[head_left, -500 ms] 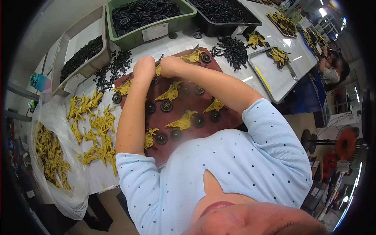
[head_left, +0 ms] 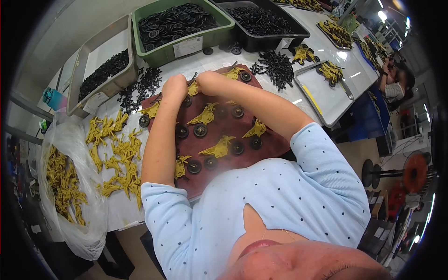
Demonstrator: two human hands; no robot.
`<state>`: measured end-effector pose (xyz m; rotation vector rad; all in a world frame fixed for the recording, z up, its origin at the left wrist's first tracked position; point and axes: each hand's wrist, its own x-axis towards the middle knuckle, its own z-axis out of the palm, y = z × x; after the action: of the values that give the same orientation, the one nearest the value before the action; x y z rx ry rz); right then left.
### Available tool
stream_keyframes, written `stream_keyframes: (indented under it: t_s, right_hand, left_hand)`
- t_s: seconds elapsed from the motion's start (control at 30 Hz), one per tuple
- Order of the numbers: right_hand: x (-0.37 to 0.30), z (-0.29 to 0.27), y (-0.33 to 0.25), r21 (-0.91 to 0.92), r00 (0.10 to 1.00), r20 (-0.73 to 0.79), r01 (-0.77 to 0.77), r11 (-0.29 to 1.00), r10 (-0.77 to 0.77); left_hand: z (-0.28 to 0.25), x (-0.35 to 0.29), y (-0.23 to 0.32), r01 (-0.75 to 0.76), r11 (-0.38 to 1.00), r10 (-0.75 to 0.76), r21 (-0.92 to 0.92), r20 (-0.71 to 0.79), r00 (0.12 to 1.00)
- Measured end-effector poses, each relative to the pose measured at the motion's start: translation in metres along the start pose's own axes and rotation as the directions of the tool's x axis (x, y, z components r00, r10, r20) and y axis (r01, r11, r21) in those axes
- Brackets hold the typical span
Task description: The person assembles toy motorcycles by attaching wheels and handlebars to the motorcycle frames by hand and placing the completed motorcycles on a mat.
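Both of my hands are at the far part of a dark red cloth (head_left: 212,179). My left hand (head_left: 175,87) is curled closed, its fingertips turned away from view. My right hand (head_left: 208,83) is closed at the edge of a yellow plastic toy vehicle body (head_left: 192,88), which shows in the gap between the hands. A thin black part (head_left: 194,75) sticks up beyond it. Nearer on the cloth lie more yellow bodies (head_left: 218,147) with black wheels (head_left: 200,130) beside or against them. A black wheel (head_left: 187,101) sits just below the hands.
Beyond the cloth stand a grey bin (head_left: 74,88), a green bin of wheels (head_left: 219,33) and a black bin (head_left: 298,33). Loose black parts (head_left: 275,67) lie nearby. Yellow parts (head_left: 119,163) and a plastic bag (head_left: 95,210) are left; a metal tray (head_left: 322,100) is right.
The view has shifted slightly. My hands are a little farther apart, and more of the yellow body shows between them. The parts on the cloth lie as before.
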<state>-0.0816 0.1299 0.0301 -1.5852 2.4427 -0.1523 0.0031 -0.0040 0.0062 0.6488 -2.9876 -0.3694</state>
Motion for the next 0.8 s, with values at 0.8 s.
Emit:
stream_keyframes:
  t_s: [0.8]
  right_hand:
    - [-0.013,-0.009,-0.006,0.135,0.994,0.022,-0.108,0.985,0.106]
  left_hand:
    - [-0.026,-0.007,-0.085,0.362,0.932,-0.361,0.002,-0.07,0.93]
